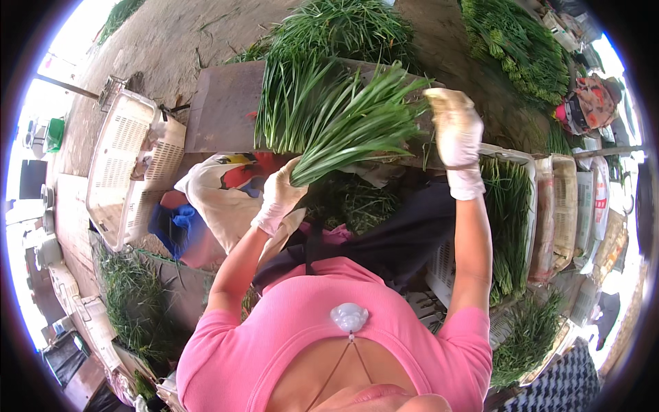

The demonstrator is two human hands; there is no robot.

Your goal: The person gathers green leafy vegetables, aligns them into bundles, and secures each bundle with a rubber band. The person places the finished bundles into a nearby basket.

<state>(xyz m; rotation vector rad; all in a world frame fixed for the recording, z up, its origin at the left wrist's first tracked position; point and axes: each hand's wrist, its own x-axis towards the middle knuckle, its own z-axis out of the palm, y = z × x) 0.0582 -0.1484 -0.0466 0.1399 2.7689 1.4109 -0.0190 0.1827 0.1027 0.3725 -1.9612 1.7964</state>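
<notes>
My left hand [283, 191], in a pale glove, grips a bunch of long green leaves [355, 126], probably garlic chives, by the pale stem ends. The leaves fan out up and to the right. My right hand [455, 126], gloved too and stained on the fingers, is raised beside the leaf tips, apart from the stems; its fingers are blurred. Under the bunch, more of the same leaves [288, 103] lie on a low board [219, 110] in front of me, their stem ends towards me.
A big heap of loose greens [350, 31] lies beyond the board. At right stands a crate of bundled greens [507, 216]; white plastic crates [123, 170] stand at left. Tied bundles [520, 56] cover the ground at upper right, near another person [589, 105]. Leaf scraps [360, 198] lie below the board.
</notes>
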